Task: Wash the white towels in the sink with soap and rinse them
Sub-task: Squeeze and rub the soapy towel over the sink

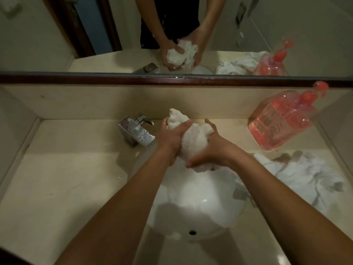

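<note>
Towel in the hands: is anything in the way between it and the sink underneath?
Nothing visible is in the way. Both hands, left and right, grip the bunched towel right above the white sink. The faucet stands off to the left, and the other towels lie on the counter to the right.

A pale beige desk (57,188) holds a round white sink (200,213) sunk into its middle. At ten o'clock from the sink stands a chrome tap (136,131). At two o'clock sits a pink soap bottle (282,119); at three o'clock lies a heap of white towels (309,176), touching the desk.
</note>
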Motion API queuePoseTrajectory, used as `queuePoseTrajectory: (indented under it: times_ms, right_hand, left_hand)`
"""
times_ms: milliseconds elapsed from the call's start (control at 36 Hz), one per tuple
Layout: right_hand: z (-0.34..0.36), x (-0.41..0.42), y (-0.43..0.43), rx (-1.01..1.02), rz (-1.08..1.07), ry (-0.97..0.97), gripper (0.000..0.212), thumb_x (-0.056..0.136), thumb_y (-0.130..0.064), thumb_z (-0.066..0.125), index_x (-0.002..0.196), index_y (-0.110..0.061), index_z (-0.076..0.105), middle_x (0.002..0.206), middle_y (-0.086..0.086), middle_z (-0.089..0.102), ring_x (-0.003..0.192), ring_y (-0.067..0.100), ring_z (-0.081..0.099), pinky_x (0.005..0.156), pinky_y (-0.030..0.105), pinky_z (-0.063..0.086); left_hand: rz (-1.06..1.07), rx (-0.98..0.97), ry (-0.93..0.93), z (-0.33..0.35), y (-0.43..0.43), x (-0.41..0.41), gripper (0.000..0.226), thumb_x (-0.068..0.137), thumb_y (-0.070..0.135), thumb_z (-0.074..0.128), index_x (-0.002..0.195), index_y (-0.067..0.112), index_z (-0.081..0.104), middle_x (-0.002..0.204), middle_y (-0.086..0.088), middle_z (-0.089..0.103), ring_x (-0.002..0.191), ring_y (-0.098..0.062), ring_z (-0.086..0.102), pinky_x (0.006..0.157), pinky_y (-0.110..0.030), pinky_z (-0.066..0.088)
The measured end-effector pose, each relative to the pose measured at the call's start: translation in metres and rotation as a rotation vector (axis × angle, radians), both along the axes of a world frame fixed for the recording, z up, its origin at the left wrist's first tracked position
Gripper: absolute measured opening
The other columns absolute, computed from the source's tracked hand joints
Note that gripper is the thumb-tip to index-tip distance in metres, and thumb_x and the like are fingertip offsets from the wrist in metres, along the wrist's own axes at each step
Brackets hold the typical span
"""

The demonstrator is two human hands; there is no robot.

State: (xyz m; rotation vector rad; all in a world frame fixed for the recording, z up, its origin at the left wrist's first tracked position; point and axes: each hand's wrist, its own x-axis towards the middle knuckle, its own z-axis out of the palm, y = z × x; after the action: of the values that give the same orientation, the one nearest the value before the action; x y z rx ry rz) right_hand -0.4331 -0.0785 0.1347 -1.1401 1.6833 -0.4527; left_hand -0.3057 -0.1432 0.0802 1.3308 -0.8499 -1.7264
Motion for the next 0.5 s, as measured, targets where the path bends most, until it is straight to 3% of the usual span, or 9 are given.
queuePoseTrajectory:
  times_ms: [56,111,139,194,250,306,333,417,500]
  right_hand:
    - [0.009,0.015,-0.006,-0.112,0.39,0.451,0.067,0.081,-0.041,0.084,0.14,-0.034,0.054,0.13,-0.003,0.063,0.124,0.026,0.061,0.104,0.051,0.051]
    - [0.005,0.024,-0.013,-0.091,0.478,0.605,0.021,0.086,-0.039,0.073,0.101,-0.028,0.065,0.119,-0.005,0.062,0.125,0.023,0.056,0.113,0.047,0.04]
    - [-0.004,0.027,-0.012,-0.055,0.397,0.565,0.025,0.082,-0.036,0.073,0.104,-0.027,0.064,0.119,-0.002,0.06,0.123,0.022,0.056,0.112,0.044,0.04]
    - [-0.023,0.025,-0.011,0.005,0.205,0.441,0.082,0.063,-0.041,0.074,0.138,-0.02,0.052,0.124,0.005,0.058,0.112,0.024,0.061,0.1,0.037,0.052]
    - [-0.042,0.017,-0.007,-0.045,0.039,0.322,0.132,0.056,-0.04,0.084,0.16,-0.027,0.003,0.131,0.006,0.051,0.099,0.027,0.064,0.083,0.036,0.058]
    - [-0.047,0.01,0.004,-0.155,0.031,0.308,0.152,0.065,-0.025,0.096,0.145,-0.063,-0.028,0.15,0.002,0.024,0.096,0.03,0.063,0.074,0.037,0.061]
    - [-0.043,0.009,0.009,-0.226,0.048,0.348,0.158,0.066,-0.024,0.097,0.142,-0.066,-0.034,0.158,0.0,0.012,0.101,0.032,0.064,0.076,0.039,0.063]
    - [-0.034,0.01,0.012,-0.282,0.078,0.438,0.162,0.059,-0.043,0.102,0.161,-0.043,-0.024,0.173,0.002,-0.001,0.14,0.036,0.05,0.106,0.047,0.054]
    - [-0.027,0.01,0.005,-0.184,0.005,0.361,0.157,0.054,-0.044,0.104,0.167,-0.03,-0.003,0.163,0.007,0.037,0.137,0.029,0.054,0.106,0.044,0.055]
  left_hand:
    - [0.015,0.002,-0.085,-0.001,-0.002,-0.001,0.068,0.052,0.052,0.092,0.114,0.038,0.065,0.113,0.002,0.078,0.103,-0.023,0.077,0.092,-0.053,0.063]
    - [0.041,-0.004,-0.163,-0.005,-0.004,-0.004,0.064,0.049,0.058,0.088,0.106,0.037,0.066,0.107,0.003,0.079,0.098,-0.023,0.077,0.089,-0.052,0.064]
    - [0.057,-0.016,-0.198,-0.006,-0.005,-0.005,0.064,0.049,0.059,0.085,0.105,0.035,0.066,0.105,0.002,0.078,0.096,-0.023,0.077,0.088,-0.052,0.064]
    - [0.08,-0.046,-0.261,-0.006,-0.005,-0.006,0.063,0.056,0.058,0.082,0.109,0.03,0.066,0.104,0.001,0.076,0.095,-0.024,0.076,0.088,-0.052,0.063]
    - [0.094,-0.07,-0.298,-0.004,-0.005,-0.006,0.052,0.07,0.051,0.083,0.113,0.028,0.061,0.106,0.003,0.073,0.097,-0.023,0.073,0.091,-0.05,0.062]
    - [0.127,-0.067,-0.286,-0.005,-0.006,-0.007,0.04,0.082,0.043,0.084,0.108,0.032,0.056,0.108,0.005,0.071,0.099,-0.022,0.072,0.093,-0.048,0.061]
    - [0.148,-0.059,-0.275,-0.004,-0.007,-0.008,0.038,0.083,0.042,0.084,0.106,0.033,0.055,0.11,0.004,0.07,0.099,-0.022,0.072,0.094,-0.048,0.061]
    - [0.171,-0.039,-0.298,0.005,-0.005,-0.015,0.056,0.081,0.053,0.086,0.121,0.027,0.056,0.126,-0.002,0.061,0.105,-0.024,0.067,0.092,-0.046,0.062]
    - [0.051,-0.079,-0.351,0.025,-0.007,-0.02,0.071,0.085,0.062,0.08,0.134,0.019,0.051,0.121,0.0,0.059,0.098,-0.015,0.063,0.072,-0.022,0.052]
